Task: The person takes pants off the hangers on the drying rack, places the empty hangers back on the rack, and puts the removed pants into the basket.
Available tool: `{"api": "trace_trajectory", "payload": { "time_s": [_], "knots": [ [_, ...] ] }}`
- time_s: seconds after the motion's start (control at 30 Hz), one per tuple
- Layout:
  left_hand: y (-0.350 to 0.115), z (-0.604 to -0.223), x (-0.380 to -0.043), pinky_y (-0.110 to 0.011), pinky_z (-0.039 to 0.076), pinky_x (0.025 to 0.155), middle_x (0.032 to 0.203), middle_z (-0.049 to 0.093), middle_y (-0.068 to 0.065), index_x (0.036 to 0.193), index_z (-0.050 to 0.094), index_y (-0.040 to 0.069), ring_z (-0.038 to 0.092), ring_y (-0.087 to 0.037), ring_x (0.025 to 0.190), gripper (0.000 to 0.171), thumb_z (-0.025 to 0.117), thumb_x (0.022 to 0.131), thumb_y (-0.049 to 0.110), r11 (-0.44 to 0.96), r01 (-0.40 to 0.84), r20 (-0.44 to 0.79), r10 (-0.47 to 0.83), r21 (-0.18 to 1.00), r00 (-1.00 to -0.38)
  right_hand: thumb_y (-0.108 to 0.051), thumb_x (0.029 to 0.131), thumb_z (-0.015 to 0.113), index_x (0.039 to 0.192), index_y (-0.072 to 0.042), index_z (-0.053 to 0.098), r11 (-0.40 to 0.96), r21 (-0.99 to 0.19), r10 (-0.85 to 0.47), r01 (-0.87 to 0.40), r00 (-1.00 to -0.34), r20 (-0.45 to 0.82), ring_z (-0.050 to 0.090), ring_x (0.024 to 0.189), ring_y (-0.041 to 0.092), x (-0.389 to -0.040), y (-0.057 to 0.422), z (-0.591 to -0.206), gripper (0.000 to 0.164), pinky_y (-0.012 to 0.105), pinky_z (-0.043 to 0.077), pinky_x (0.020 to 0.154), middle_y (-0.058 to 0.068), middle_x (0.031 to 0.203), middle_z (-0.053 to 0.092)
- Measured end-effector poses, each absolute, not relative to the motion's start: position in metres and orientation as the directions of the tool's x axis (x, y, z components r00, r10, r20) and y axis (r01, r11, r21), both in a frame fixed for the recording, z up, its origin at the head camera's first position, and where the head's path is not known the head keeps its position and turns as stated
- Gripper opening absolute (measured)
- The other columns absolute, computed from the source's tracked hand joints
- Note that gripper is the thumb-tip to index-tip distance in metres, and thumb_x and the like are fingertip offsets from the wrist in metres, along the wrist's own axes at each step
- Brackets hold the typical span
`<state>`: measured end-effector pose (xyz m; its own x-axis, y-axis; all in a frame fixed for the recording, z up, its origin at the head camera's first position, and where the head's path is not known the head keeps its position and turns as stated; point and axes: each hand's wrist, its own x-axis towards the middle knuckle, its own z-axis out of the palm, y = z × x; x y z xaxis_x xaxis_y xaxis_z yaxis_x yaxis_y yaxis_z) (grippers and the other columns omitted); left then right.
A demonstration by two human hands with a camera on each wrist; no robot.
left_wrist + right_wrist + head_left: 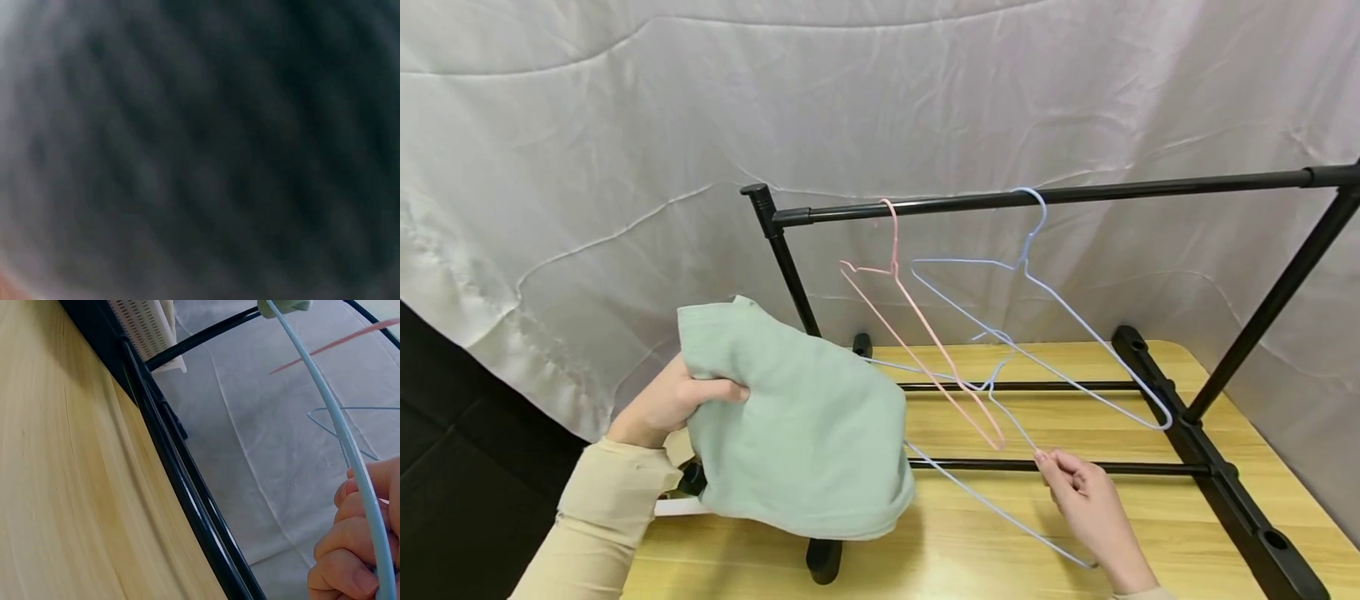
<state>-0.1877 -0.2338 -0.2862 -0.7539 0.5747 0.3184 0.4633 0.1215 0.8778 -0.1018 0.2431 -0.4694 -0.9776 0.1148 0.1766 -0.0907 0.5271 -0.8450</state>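
Note:
My left hand grips a pale green piece of cloth near its upper left corner, thumb on the near face. The cloth hangs down in front of the rack's left end. With my right hand I pinch a light blue wire hanger by its shoulder. The hanger's hook points up and away, and its left end passes behind the cloth, out of sight. In the right wrist view, my fingers are curled beside the blue wire. Only a dark blur fills the left wrist view.
A black rack stands on the wooden table. From its top bar hang a pink hanger and another blue hanger. A white perforated basket sits by the rack's left end. A grey curtain closes off the back.

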Motion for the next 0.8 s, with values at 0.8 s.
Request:
{"api": "trace_trajectory", "payload": {
  "time_s": [0.8],
  "knots": [
    [-0.264, -0.256, -0.187, -0.016, 0.049, 0.079, 0.1, 0.069, 0.014, 0.107, 0.068, 0.006, 0.062, -0.004, 0.088, 0.04, 0.084, 0.072, -0.003, 0.548, 0.584, 0.34, 0.486, 0.599, -0.805, -0.04, 0.106, 0.048, 0.076, -0.006, 0.054, 0.531, -0.847, 0.187, -0.032, -0.97, 0.154, 0.033, 0.047, 0.009, -0.098, 0.262, -0.469, 0.046, 0.031, 0.032, 0.045, -0.003, 0.055, 0.035]
  ]
}}
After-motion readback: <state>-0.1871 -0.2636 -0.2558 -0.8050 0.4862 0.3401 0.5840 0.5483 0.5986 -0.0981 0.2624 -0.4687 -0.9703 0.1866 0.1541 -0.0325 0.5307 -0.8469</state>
